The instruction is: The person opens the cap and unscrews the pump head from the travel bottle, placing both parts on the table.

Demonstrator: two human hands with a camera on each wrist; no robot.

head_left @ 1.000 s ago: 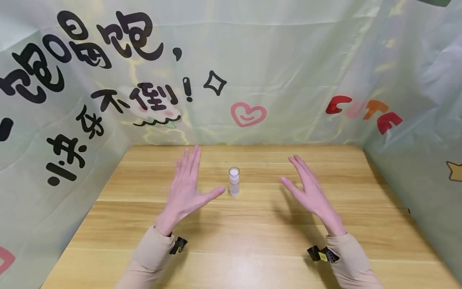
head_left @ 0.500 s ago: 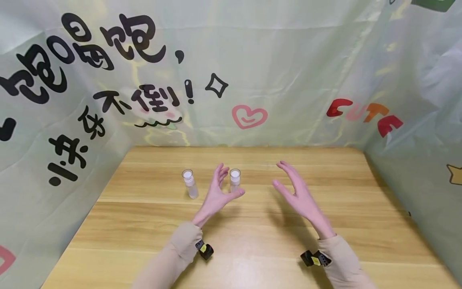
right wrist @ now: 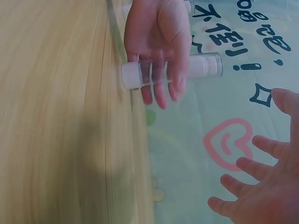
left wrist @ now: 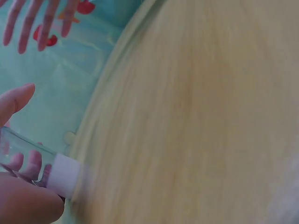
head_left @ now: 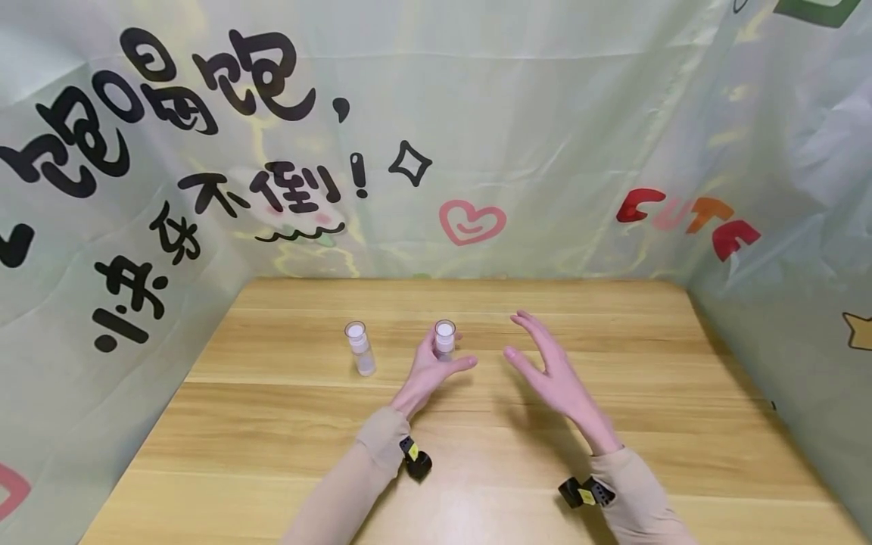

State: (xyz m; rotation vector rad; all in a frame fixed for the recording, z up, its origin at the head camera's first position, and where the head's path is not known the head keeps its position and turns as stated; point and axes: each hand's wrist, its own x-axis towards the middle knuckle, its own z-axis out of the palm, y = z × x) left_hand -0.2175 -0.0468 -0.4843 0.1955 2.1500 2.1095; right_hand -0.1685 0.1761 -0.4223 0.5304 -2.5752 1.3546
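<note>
A small clear bottle with a white collar, a transparent cap and a white base stands upright on the table, the right one of two. Around it my left hand reaches, fingers behind and thumb stretched out in front. The right wrist view shows the fingers of that hand long and loose beside the bottle; contact is hard to tell. To the left stands a matching second bottle, untouched. My right hand hovers to the right over the table, fingers spread, holding nothing.
The wooden table has a printed cloth rising behind it and along both sides. A small black camera sits on each wrist, the left one and the right one.
My left hand has moved right, from in front of the left bottle to around the right bottle, uncovering the left one. My right hand has drifted slightly left and toward me. Both bottles stay put.
</note>
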